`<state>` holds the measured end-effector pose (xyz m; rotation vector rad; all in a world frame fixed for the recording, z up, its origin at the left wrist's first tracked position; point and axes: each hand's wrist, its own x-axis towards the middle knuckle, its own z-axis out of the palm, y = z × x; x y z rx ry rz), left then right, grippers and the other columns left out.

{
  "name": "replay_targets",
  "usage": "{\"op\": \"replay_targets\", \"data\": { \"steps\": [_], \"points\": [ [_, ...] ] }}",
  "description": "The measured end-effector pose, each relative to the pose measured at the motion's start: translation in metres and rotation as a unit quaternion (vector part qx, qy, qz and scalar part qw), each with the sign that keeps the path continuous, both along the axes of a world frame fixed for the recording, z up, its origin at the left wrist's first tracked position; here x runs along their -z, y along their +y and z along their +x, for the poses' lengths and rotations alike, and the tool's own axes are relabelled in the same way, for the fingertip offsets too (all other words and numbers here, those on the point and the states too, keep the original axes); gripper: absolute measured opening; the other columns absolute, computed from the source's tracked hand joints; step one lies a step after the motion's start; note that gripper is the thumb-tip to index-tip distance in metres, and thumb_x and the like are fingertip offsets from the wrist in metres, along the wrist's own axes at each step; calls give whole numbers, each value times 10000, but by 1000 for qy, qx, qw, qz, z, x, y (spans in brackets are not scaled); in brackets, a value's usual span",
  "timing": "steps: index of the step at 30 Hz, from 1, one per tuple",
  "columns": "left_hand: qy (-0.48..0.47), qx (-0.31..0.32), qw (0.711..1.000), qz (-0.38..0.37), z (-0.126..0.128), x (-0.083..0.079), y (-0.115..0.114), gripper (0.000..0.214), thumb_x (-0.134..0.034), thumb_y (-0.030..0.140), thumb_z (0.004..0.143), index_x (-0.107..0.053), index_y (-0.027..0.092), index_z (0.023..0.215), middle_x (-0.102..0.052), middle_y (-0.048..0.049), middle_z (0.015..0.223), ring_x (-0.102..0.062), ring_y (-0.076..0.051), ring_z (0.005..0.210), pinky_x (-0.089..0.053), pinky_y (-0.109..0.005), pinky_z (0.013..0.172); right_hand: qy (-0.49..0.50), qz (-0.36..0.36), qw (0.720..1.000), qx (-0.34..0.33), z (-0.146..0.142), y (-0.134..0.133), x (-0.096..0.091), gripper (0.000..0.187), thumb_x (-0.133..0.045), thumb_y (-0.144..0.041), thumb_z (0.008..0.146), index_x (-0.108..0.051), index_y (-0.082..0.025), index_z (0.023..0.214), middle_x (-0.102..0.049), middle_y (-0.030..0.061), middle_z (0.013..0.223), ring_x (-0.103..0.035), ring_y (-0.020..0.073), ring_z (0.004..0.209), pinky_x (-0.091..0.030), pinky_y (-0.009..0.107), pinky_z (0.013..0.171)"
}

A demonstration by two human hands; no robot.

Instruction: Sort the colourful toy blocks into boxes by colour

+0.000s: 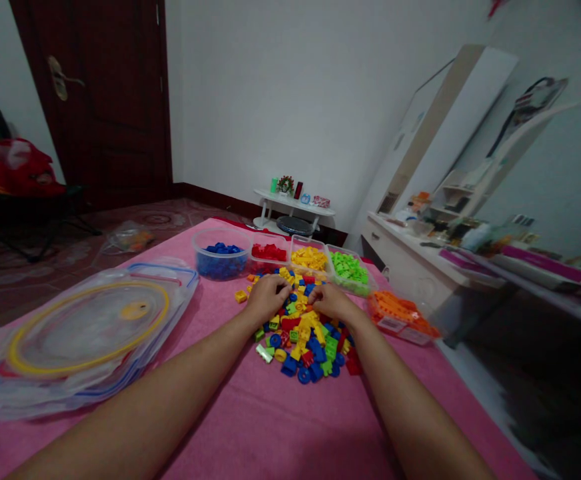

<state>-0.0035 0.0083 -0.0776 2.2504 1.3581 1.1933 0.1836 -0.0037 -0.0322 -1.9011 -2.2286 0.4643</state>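
- The person's left hand (269,295) is at the far left part of a mixed pile of blocks (303,333), back of the hand upward and fingers curled; whether they grip a piece cannot be told
- The right hand (333,301) is just across from it, at the pile's right side, its fingers bent inward toward the left hand; whether anything is pinched there cannot be told either
- The pile fills the gap between the two hands and spreads toward the person, in yellow, blue, red, green and orange; a blue wheel-like piece (304,375) lies at its near edge; a loose yellow block (241,296) sits just left of the left hand
- Beyond the left hand, slightly leftward, stands a clear round tub (203,267) of blue blocks (223,248); beside it, past both hands, come boxes of red blocks (269,252), yellow blocks (310,258) and green blocks (349,268)
- Right of the right hand is a clear box of orange pieces (400,311)
- Well left of the left hand lie stacked clear lids (95,327), one with a yellow rim; pink cloth (250,427) spreads beneath everything
- Farther out, a low white shelf (295,199) stands ahead of the hands; a dark door (100,87) rises to their left, a white dresser (415,257) to their right
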Motion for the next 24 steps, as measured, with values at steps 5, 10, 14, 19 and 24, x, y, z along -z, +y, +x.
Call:
{"op": "replay_targets", "data": {
  "steps": [5,10,14,19,24],
  "points": [
    [0,0,1000,0,1,0,1,204,-522,281,800,-680,182,717,-670,-38,778,-573,-156,768,-389,-247,693,55,-10,998,-28,10,-14,2,256,-562,-102,701,-695,-160,911,-663,5,744,-553,107,634,-398,189,570],
    [-5,5,1000,1,1,2,1,203,-524,284,801,-687,178,741,-669,-36,778,-573,-153,762,-389,-245,683,83,8,996,-44,13,-17,12,320,-608,-192,726,-681,-170,1037,-647,2,747,-542,113,639,-403,220,617],
    [-6,14,1000,-1,1,0,0,209,-516,282,806,-685,175,744,-669,-34,777,-574,-151,757,-391,-245,685,37,54,998,3,7,-17,17,257,-660,-276,700,-704,-205,943,-655,0,748,-565,131,671,-393,227,614],
    [1,13,1000,-8,1,-3,-1,226,-505,282,812,-668,169,704,-655,-33,743,-569,-149,738,-385,-240,666,33,90,995,26,6,-22,10,215,-647,-243,690,-704,-210,896,-664,2,743,-576,129,677,-380,212,583],
    [-8,24,1000,-8,1,1,2,230,-507,300,815,-684,173,741,-659,-28,756,-571,-147,743,-384,-237,669,79,136,985,67,34,-24,-16,220,-603,-265,706,-708,-180,880,-652,3,668,-558,122,603,-381,210,549]
  ]
}}
